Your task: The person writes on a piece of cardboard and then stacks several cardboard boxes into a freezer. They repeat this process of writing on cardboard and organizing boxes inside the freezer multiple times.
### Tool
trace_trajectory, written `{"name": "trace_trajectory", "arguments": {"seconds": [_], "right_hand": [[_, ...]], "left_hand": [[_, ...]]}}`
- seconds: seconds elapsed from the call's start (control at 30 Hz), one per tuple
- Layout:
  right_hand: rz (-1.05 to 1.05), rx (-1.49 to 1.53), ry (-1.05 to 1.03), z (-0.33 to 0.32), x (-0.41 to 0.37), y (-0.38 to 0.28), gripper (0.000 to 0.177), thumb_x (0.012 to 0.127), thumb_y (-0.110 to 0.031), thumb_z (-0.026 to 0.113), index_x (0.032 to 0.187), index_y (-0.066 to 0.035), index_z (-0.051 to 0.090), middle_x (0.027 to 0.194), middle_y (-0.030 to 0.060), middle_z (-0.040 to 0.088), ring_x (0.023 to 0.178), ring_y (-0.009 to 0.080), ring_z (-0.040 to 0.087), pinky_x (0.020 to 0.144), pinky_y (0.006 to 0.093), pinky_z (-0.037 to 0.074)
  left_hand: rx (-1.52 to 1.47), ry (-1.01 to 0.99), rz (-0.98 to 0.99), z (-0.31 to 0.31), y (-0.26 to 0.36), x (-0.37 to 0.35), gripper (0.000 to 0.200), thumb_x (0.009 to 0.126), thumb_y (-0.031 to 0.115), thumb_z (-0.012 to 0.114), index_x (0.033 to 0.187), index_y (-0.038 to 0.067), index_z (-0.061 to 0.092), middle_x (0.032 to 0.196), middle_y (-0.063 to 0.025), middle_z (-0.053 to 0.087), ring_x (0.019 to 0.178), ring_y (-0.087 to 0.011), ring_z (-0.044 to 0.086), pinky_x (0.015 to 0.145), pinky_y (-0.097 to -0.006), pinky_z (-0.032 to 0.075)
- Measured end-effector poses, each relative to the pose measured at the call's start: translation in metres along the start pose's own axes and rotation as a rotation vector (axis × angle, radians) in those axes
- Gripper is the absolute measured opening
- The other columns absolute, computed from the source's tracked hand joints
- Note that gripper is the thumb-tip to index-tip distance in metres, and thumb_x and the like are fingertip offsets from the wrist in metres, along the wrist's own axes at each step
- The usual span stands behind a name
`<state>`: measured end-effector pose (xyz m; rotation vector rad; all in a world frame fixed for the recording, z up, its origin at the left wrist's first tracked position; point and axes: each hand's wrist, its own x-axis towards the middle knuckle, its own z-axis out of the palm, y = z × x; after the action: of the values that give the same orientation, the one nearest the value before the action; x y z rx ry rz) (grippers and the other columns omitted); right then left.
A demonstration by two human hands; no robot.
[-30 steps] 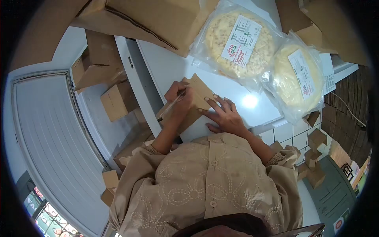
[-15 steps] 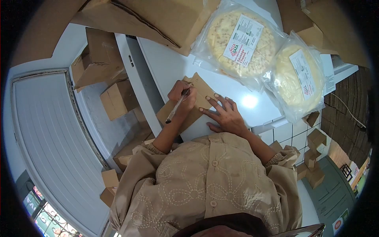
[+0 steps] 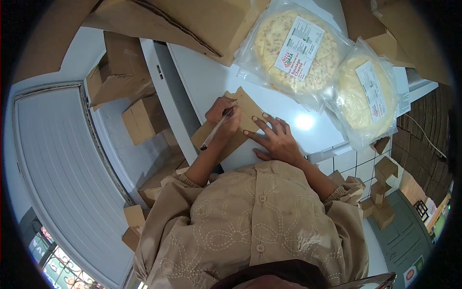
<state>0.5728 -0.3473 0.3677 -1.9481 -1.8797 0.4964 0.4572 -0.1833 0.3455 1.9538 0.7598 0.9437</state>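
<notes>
Surface: white counter (image 3: 211,77), with a flat cardboard piece (image 3: 250,113) lying near its front edge, just ahead of the person's chest.
Change: compared with a second ago, the left hand (image 3: 222,118) sits a little farther onto the cardboard piece and the pen (image 3: 215,129) stands steeper. The right hand (image 3: 276,139) has hardly moved.
Left fingers: curled tight around the pen, whose tip end meets the cardboard piece and whose dark end points back toward the body.
Right fingers (image 3: 263,126): spread wide and pressed flat, the fingertips on the cardboard piece's near edge and the palm on the counter.
Beyond the hands: two bagged pizzas (image 3: 293,48) side by side, the nearer label reading sausage and cheese. A large brown box (image 3: 192,19) lies behind them.
Left side: small cardboard boxes (image 3: 142,118) stacked below the counter.
Hidden: the left hand covers the pen tip and any marks. The lower part of the cardboard piece is behind the left wrist, and the large box is cut off at the top.
</notes>
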Motion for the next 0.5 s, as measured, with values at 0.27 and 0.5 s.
{"name": "trace_trajectory", "arguments": {"seconds": [0.27, 0.5], "right_hand": [[-0.002, 0.001, 0.005, 0.001, 0.000, 0.001, 0.057, 0.070, -0.040, 0.072, 0.124, -0.034, 0.056, 0.137, 0.0036, 0.041, 0.128, 0.0278, 0.038, 0.102, 0.0496, 0.035], [-0.014, 0.012, -0.005, -0.003, 0.000, 0.001, 0.054, 0.074, -0.037, 0.070, 0.125, -0.030, 0.055, 0.139, 0.0053, 0.041, 0.129, 0.0275, 0.037, 0.101, 0.0474, 0.035]], "left_hand": [[0.044, -0.051, -0.043, -0.003, 0.008, 0.003, 0.016, 0.072, -0.005, 0.062, 0.075, 0.001, 0.048, 0.066, -0.0069, 0.051, 0.056, -0.0111, 0.047, 0.052, -0.0247, 0.040], [0.052, 0.004, 0.011, 0.002, 0.000, 0.001, 0.017, 0.071, -0.003, 0.063, 0.075, 0.002, 0.048, 0.062, -0.0079, 0.049, 0.053, -0.0124, 0.047, 0.050, -0.0257, 0.041]]}}
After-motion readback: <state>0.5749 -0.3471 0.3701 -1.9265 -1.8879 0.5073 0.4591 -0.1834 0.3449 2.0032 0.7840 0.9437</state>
